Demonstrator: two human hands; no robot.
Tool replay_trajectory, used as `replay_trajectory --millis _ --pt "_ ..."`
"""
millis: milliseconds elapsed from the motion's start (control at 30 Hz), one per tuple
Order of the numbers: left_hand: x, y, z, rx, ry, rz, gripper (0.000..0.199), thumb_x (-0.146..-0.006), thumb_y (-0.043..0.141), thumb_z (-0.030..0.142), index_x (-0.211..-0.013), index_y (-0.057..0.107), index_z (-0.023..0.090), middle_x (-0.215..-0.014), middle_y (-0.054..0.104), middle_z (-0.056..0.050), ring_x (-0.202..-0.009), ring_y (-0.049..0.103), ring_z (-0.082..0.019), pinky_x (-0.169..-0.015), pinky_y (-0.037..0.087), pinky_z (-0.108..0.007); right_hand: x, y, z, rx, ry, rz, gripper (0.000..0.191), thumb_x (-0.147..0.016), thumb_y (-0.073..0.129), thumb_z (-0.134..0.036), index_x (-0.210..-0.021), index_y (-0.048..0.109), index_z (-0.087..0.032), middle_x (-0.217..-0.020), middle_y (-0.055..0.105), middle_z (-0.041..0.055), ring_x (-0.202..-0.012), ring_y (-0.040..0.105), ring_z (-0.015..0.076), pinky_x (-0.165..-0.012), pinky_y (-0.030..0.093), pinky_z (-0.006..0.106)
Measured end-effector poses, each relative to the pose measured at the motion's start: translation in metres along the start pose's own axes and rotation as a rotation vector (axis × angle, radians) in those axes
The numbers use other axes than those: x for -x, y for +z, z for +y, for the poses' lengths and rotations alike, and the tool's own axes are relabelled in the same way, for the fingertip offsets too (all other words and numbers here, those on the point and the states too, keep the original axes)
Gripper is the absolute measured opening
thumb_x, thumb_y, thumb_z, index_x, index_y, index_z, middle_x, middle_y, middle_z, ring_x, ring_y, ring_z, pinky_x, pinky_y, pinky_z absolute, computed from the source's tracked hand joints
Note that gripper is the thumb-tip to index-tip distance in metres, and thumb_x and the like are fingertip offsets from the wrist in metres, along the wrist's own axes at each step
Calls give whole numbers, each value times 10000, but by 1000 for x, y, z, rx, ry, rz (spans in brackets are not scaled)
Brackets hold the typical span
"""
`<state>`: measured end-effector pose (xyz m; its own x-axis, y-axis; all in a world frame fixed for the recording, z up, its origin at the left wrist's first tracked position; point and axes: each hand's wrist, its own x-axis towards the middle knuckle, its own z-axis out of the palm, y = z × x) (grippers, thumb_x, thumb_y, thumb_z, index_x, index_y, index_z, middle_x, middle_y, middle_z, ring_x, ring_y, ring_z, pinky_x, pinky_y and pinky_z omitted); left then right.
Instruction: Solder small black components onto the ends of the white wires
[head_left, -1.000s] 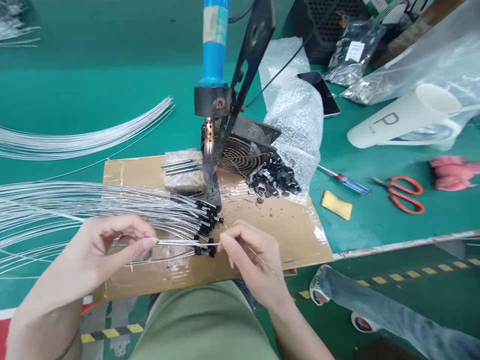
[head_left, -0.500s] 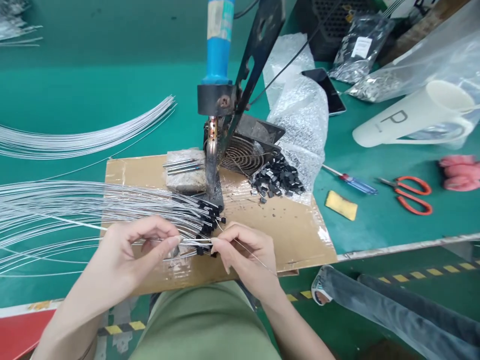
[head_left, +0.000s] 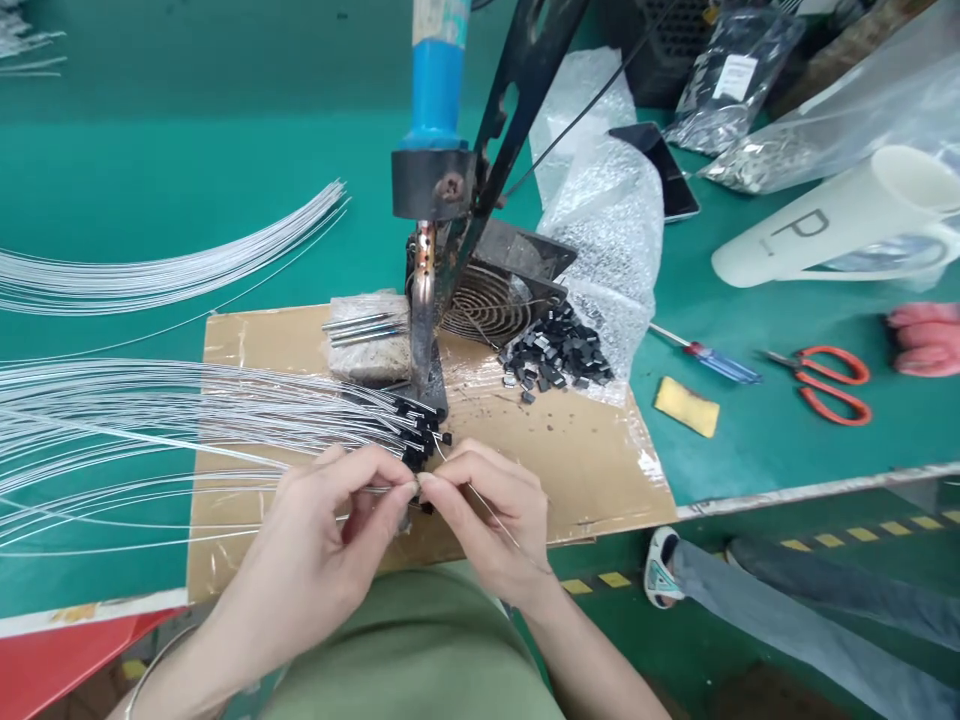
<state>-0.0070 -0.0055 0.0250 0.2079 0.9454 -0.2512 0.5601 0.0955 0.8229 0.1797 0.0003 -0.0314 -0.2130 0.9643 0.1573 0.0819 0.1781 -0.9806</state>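
Green desk, nearside of the heat tool: left hand grip narrow on white wire, right hand grip on thin strand, fingertips meeting, black pieces right of tool.

From one head-worn camera we look forward and down, past the green shirt, onto the left hand and right hand at close range, the surface stretching beyond, floor at lower right.
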Motion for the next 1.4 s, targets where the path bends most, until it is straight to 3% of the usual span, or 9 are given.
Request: replay_trajectory --millis 133,267,433,600,733,1000,1200,1400 --pt "-7 7 0 223 -114 1 226 -992 627 369 -828 719 243 -699 670 -5 -600 537 -159 -522 358 -284 1 1 2 -125 114 151 288 -1032 683 -288 -755 723 -219 -656 565 -22 -569 496 129 -533 387 293" --pt "-8 8 5 340 -199 129 183 -938 700 356 -803 745 241 -706 664 -8 -608 512 -149 -525 324 -279 -3 -4 6 -339 256 368 344 -1017 724 -389 -723 756 -214 -584 522 -42 -430 435 88 -411 312 264" --pt "-6 9 10 392 -251 210 148 -900 743 320 -770 765 252 -712 673 4 -616 501 -143 -558 337 -289 -4 -10 7 -511 308 277 588 -1071 518 -607 -826 865 -200 -658 631 34 -512 589 144 -421 473 269" --pt "-6 10 11 403 -284 221 142 -892 752 326 -771 772 254 -721 684 8 -632 519 -141 -553 315 -292 0 -4 3 -404 292 188 268 -1045 675 -397 -967 887 -253 -794 687 31 -592 622 127 -481 510 239" --pt "-5 9 12 430 -292 239 121 -886 768 318 -802 794 235 -729 713 8 -639 541 -130 -563 347 -272 -1 2 -3 -385 272 117 154 -1012 731 -276 -1008 884 -297 -837 710 7 -574 593 91 -520 506 221" --pt "-5 14 15 454 -250 307 112 -881 759 242 -776 798 237 -708 722 31 -641 565 -104 -596 414 -221 -2 7 -9 -340 236 179 158 -939 789 -161 -932 885 -286 -770 742 -9 -576 609 91 -533 479 223" --pt "-5 13 2 389 -188 243 102 -915 754 248 -824 799 239 -722 730 20 -613 543 -102 -541 391 -208 -2 7 -10 -312 229 193 172 -926 796 -148 -932 892 -291 -762 740 -8 -563 611 84 -526 485 217" --pt "-3 14 -4 409 -173 211 115 -945 747 279 -851 794 232 -726 733 9 -600 550 -98 -523 393 -189 -3 5 -6 -527 342 127 132 -953 793 -241 -993 903 -303 -801 725 -4 -526 616 66 -518 550 199"
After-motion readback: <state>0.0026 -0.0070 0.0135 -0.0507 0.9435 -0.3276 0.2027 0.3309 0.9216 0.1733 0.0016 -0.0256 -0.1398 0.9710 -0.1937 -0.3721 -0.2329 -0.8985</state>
